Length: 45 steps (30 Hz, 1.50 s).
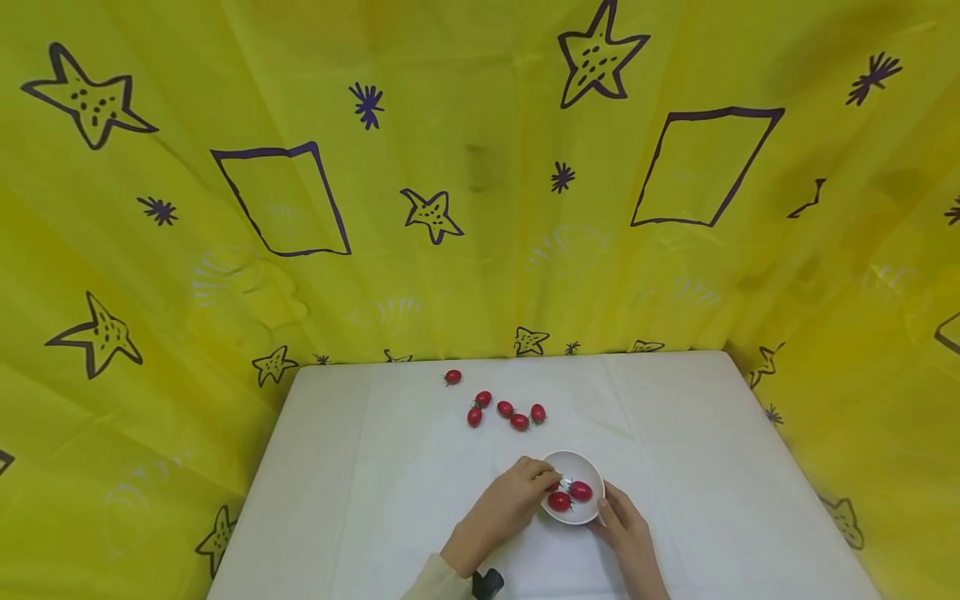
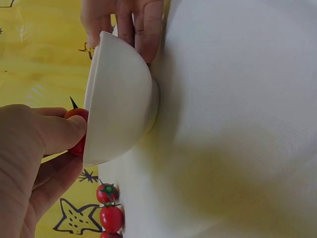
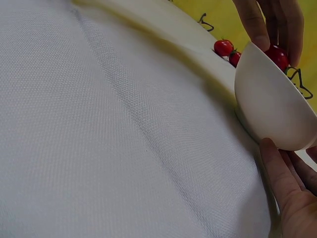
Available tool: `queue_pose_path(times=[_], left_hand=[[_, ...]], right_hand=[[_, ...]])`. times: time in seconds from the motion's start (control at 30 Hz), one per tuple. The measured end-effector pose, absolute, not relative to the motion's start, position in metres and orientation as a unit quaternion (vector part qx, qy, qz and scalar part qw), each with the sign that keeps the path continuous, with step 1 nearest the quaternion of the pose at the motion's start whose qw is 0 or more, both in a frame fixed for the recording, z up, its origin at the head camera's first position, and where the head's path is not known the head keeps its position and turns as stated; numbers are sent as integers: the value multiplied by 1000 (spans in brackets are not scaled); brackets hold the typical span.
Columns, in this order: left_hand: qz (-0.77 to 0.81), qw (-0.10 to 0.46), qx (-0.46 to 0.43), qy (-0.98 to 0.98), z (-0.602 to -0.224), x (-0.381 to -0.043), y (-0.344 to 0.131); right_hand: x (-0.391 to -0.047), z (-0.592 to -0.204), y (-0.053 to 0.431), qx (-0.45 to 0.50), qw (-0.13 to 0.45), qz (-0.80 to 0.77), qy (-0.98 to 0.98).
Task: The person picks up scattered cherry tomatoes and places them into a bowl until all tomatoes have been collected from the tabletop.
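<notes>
A white bowl (image 1: 591, 471) stands on the white cloth, with cherry tomatoes (image 1: 581, 492) inside it. My left hand (image 1: 513, 496) reaches over the bowl's left rim. Between its thumb and fingers it pinches a red cherry tomato (image 2: 79, 141), which the left wrist view shows right at the rim, green stem sticking up. From the right side my right hand (image 1: 628, 529) holds the bowl, thumb by the rim and fingers against the outer wall. In the right wrist view the bowl (image 3: 272, 99) hides part of the left hand's tomato (image 3: 278, 57).
Beyond the bowl, several loose cherry tomatoes (image 1: 519, 422) lie on the white-covered table (image 1: 390, 500). One tomato (image 1: 453, 377) sits apart near the back edge. A yellow curtain (image 1: 480, 267) with drawn stars rises behind the table and along both sides.
</notes>
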State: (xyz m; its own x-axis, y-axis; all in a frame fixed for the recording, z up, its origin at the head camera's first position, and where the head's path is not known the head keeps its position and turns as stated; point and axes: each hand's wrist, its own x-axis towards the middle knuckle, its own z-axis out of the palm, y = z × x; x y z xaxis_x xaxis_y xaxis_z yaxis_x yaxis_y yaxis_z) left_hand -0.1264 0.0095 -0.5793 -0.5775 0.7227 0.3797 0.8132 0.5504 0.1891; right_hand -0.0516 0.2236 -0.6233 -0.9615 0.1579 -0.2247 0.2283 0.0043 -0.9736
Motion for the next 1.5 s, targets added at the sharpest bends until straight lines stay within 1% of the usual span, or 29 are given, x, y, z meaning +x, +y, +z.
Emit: queue_pose_path(times=[0.13,0.37,0.7,0.93,1.1,1.33,1.5], left_hand=[[-127,134,-448,-875,-579,-126,14],[-93,139,-460,-872,-578,-129,21],[-45,99,-459,-882,-573,-133,34],[-3,109,-458,-882,-570,-134,40],[21,89,-461,-882,-565,-133,43],[40,89,-459,-883,-569,-134,45],[46,77,-455,-886,-572,-137,47]], right_hand=[[-51,-624,224,132,22,-695,707],[-51,-625,224,126,12,-699,704],[-49,-622,224,138,28,-696,704],[-49,-623,224,134,24,-699,702],[-49,-624,224,129,18,-701,702],[-50,-624,225,138,25,-694,706],[-50,-624,225,141,30,-691,708]])
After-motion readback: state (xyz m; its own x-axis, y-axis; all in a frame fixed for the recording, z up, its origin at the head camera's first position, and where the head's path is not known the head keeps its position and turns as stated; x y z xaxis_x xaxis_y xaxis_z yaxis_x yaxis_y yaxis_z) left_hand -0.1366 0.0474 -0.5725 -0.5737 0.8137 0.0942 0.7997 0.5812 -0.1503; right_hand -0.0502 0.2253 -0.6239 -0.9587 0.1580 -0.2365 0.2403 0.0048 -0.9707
